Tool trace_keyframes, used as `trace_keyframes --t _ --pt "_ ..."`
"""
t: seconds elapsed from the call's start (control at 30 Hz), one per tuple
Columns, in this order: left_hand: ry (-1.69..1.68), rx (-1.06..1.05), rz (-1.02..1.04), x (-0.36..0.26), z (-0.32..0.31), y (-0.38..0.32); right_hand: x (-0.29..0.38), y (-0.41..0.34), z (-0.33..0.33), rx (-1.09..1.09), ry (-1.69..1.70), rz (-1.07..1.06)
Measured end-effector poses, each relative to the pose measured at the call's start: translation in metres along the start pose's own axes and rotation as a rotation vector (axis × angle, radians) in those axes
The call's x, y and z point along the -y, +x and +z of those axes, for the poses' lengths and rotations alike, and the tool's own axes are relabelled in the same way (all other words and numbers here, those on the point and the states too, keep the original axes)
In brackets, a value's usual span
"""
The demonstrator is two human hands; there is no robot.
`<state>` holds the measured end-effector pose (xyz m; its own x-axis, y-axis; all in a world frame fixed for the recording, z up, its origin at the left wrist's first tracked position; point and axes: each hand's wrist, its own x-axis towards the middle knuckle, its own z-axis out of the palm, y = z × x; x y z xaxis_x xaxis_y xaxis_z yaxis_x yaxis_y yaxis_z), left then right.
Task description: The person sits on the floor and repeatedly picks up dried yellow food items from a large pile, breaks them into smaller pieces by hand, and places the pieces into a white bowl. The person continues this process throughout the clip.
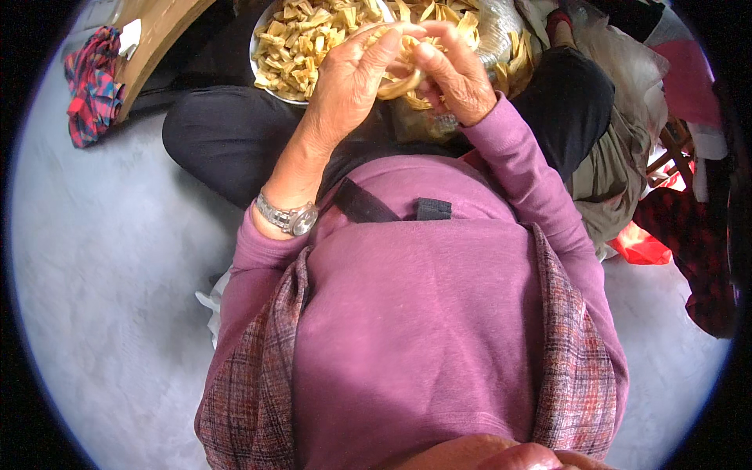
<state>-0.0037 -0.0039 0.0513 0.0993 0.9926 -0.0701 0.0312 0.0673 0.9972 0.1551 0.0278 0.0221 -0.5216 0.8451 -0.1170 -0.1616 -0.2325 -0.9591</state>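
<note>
My left hand [346, 85], with a metal wristwatch [291, 216] below it, is raised over my lap. Its fingers close on a pale yellow strip [400, 89], perhaps leaf or husk, which curves down between both hands. My right hand [464, 79] meets it from the other side, thumb and fingers also on the strip. Behind my hands is a white-rimmed basin [253, 56] heaped with folded yellow pieces [302, 50]. To its right, longer loose strips [516, 61] lie against a clear plastic wrapping [496, 32]. My fingers partly hide the held strip.
My bent legs in dark trousers [229, 132] flank the work. A wooden edge [154, 50] with plaid cloth [94, 88] stands at the far left. Plastic sheeting [631, 73] and a red bag [640, 244] are on the right, above the grey floor [111, 282].
</note>
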Motion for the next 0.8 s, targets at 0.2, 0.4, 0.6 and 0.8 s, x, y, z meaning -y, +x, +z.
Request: trace_keyframes --t 0.2,0.4,0.6,0.8 --pt "-0.516 0.224 -0.181 0.004 -0.002 -0.002 0.010 -0.014 -0.020 -0.057 -0.194 -0.090" --pt "-0.884 0.462 -0.304 0.013 -0.005 -0.001 0.012 -0.022 -0.019 -0.044 -0.235 -0.114" --pt "-0.988 0.300 -0.256 0.014 -0.025 -0.001 0.012 -0.037 -0.050 -0.213 -0.516 -0.196" --pt "-0.983 0.176 -0.229 0.011 -0.026 0.004 0.016 -0.043 -0.063 -0.147 -0.472 -0.107"
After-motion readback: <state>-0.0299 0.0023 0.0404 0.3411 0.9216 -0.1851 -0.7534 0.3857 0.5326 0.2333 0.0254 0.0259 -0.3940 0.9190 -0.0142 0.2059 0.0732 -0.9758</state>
